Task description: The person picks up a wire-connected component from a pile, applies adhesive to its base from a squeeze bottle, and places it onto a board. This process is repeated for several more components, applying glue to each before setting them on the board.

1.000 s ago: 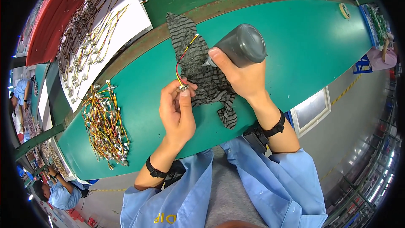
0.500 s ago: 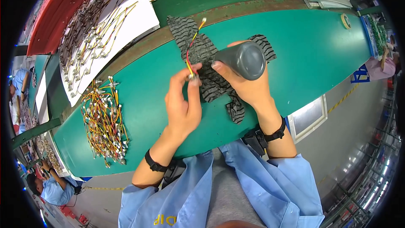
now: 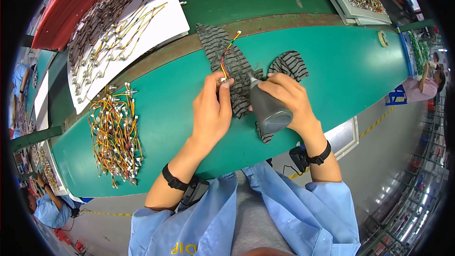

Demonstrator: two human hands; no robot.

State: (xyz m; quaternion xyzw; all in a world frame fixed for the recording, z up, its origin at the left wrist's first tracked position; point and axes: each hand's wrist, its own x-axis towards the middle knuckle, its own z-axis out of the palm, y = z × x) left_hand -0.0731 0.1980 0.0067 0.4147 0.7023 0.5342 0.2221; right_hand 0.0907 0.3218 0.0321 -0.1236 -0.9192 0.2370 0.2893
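On the green table (image 3: 336,61): a wire heap (image 3: 116,135) at left, then striped cloth (image 3: 240,64); farther right, gray floor (image 3: 374,154). Pinches a small wired part (image 3: 224,80) over cloth with left hand (image 3: 212,109), fingers forward. Grips a dark, tipped bottle (image 3: 266,106) in right hand (image 3: 294,97).

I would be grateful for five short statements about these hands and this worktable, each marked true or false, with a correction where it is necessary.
1. The left hand pinches a small wired part. True.
2. The wire heap lies to the right of both hands. False: the wire heap lies to their left.
3. The right hand holds a dark bottle. True.
4. Grey striped cloth lies on the green table. True.
5. The tape roll lies between the hands. False: the tape roll is near the table's right end.
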